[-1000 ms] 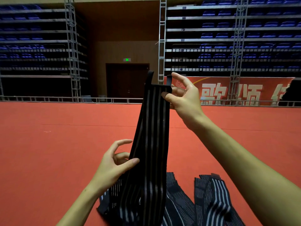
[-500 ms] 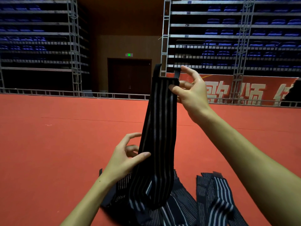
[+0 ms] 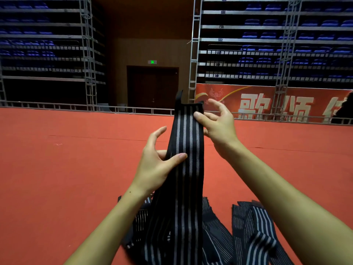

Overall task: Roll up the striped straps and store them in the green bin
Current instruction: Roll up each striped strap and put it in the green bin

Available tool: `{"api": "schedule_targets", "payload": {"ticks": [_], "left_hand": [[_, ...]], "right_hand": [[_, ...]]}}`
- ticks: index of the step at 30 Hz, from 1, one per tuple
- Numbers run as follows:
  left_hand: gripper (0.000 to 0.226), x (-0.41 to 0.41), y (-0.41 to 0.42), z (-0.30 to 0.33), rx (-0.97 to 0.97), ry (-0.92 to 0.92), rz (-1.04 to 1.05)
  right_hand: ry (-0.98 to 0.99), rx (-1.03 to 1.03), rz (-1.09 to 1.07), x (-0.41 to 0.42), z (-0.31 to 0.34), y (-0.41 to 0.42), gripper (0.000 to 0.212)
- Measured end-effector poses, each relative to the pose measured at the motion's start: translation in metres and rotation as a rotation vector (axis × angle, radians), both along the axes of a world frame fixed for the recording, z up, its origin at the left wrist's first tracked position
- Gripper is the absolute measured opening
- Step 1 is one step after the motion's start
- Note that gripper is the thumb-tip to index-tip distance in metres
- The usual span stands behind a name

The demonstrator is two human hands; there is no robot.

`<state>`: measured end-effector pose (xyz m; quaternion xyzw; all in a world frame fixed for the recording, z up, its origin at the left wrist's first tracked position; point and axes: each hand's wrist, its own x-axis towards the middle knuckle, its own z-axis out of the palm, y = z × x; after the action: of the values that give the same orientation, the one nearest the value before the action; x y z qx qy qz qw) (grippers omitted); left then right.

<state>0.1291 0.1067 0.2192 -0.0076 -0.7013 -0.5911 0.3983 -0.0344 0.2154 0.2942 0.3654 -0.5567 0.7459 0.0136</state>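
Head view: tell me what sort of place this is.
Probably an indoor sports arena or hall: tiers of blue seats on metal framing, a wide red floor, and a banner along the railing.

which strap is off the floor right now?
The strap pinched between both hands, right hand near its top end; the other straps lie heaped on the red floor.
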Motion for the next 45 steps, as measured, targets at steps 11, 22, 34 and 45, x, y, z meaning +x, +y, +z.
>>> {"api": "schedule_targets", "payload": {"ticks": [11, 22, 34, 45], "left_hand": [[0.07, 0.008, -0.007, -0.002, -0.08, -0.056, -0.183], [0.079, 0.002, 0.002, -0.006, -0.025, -0.031, -0.067], [0.048, -0.007, -0.018, -0.008, -0.003, -0.056, 0.044], [0.077, 0.007, -0.028, -0.026, -0.281, -0.142, 0.18]], "right_hand": [[-0.141, -0.059, -0.007, -0.011, -0.014, 0.002, 0.07], [-0.161, -0.064, -0.022, -0.003, -0.013, -0.002, 0.066], [0.106, 0.304, 0.272, 0.043, -0.094, 0.037, 0.094], [-0.048, 0.078, -0.049, 0.046, -0.096, 0.017, 0.076]]}}
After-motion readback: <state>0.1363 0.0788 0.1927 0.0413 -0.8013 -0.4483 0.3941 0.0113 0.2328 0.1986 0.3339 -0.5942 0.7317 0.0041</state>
